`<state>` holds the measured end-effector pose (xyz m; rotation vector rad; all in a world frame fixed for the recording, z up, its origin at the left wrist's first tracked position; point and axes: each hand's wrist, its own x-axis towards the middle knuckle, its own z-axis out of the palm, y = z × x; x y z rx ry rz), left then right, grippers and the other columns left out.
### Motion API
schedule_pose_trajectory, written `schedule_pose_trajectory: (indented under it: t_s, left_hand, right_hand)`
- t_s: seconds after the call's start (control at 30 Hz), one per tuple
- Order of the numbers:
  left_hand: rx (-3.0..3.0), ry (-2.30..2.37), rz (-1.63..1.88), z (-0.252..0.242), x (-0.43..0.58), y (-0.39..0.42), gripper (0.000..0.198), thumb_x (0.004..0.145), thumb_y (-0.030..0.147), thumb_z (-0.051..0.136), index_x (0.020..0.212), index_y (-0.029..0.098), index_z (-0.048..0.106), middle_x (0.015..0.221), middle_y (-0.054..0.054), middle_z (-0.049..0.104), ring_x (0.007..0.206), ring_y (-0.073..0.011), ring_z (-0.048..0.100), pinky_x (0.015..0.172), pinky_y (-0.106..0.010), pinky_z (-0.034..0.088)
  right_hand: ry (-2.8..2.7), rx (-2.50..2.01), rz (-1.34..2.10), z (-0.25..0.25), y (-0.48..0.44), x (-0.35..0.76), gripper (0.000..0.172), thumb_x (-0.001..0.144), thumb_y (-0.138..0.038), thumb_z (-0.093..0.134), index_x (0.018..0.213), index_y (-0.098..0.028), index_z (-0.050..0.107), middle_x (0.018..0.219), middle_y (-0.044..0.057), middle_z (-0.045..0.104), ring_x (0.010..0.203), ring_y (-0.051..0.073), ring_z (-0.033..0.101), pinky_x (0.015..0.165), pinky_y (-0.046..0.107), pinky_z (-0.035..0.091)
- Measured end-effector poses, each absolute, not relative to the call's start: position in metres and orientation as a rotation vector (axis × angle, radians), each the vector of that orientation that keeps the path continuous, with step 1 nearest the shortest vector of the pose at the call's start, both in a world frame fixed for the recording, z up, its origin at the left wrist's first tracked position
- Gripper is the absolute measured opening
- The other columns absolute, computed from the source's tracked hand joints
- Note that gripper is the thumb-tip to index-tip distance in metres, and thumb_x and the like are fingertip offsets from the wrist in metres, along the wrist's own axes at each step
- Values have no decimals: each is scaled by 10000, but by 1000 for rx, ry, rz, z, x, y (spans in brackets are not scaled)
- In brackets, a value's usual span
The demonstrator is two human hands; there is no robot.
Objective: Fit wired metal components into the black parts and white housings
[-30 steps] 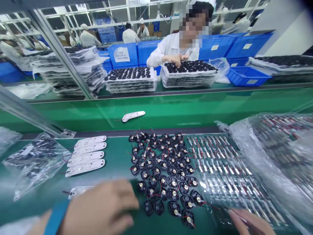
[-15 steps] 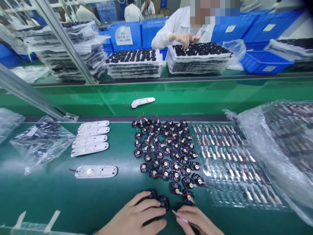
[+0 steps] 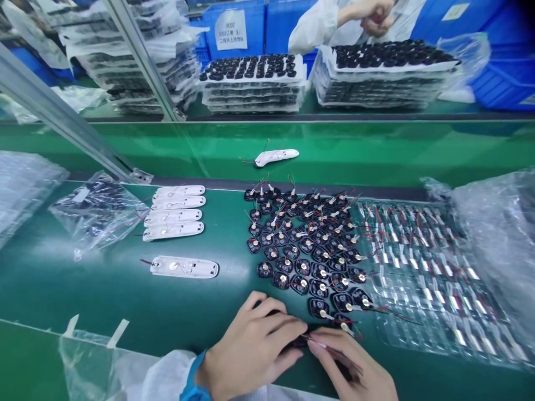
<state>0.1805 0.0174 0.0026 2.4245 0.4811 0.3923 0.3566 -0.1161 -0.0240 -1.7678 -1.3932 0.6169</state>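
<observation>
My left hand (image 3: 251,348) lies near the bench's front edge with its fingers curled down over a small black motor part (image 3: 297,341). My right hand (image 3: 355,370) is right beside it, pinching thin tweezers (image 3: 334,351) whose tip meets that part. Just beyond my hands spreads a cluster of several black motor parts (image 3: 309,245) with red and green wires. A single white plastic shell (image 3: 184,268) lies left of my left hand.
A row of white shells (image 3: 175,214) lies further left, with a plastic bag of parts (image 3: 96,211) beside it. A clear tray of wired components (image 3: 422,267) and bagged trays (image 3: 501,234) fill the right. One white shell (image 3: 276,157) rides the green belt. A co-worker's hands (image 3: 374,16) work across.
My view has tipped down and my hands have come closer together. My left hand now covers a black part, and the tweezers in my right hand reach it.
</observation>
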Motion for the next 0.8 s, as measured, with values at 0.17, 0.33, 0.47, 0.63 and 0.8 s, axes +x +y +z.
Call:
schedule_pose_trajectory:
  t_s: [0.17, 0.33, 0.47, 0.63, 0.8]
  left_hand:
    - [2341, 432, 400, 3, 178, 23, 280, 988, 278, 634, 1260, 234, 590, 1082, 1, 755, 1027, -202, 613, 944, -353, 398]
    - [2326, 376, 313, 5, 176, 30, 380, 960, 245, 667, 1326, 248, 563, 1088, -10, 732, 1059, -213, 594, 950, -353, 403]
    - [2338, 369, 253, 9, 176, 32, 379, 940, 228, 689, 1300, 223, 573, 1083, -21, 720, 1039, -218, 590, 928, -364, 416]
    - [2364, 446, 262, 10, 177, 31, 324, 979, 240, 640, 1295, 214, 574, 1036, -38, 719, 984, -223, 590, 873, -373, 443]
    - [2372, 497, 407, 5, 179, 33, 336, 971, 175, 646, 1296, 202, 563, 1109, -20, 731, 1004, -221, 574, 879, -379, 441]
  right_hand:
    - [-1689, -1750, 479, -10, -108, 355, 155, 1027, -282, 511, 1009, -259, 663, 963, -2, 739, 847, 94, 746, 801, 101, 548]
    - [-1973, -1674, 449, 16, -90, 352, 449, 1075, -209, 225, 938, -210, 652, 846, 35, 696, 743, 101, 735, 685, 129, 572]
    - [-2034, -1706, 459, 20, -84, 350, 508, 1058, -168, 173, 901, -213, 654, 806, 33, 689, 669, 140, 725, 610, 221, 608]
    - [-1920, -1774, 406, 10, -80, 350, 454, 1071, -220, 215, 998, -194, 662, 893, 68, 725, 718, 158, 750, 615, 234, 622]
    - [-1650, -1755, 475, 9, -107, 347, 339, 1040, -254, 450, 1360, -208, 553, 1077, 56, 758, 628, 79, 727, 614, 109, 588]
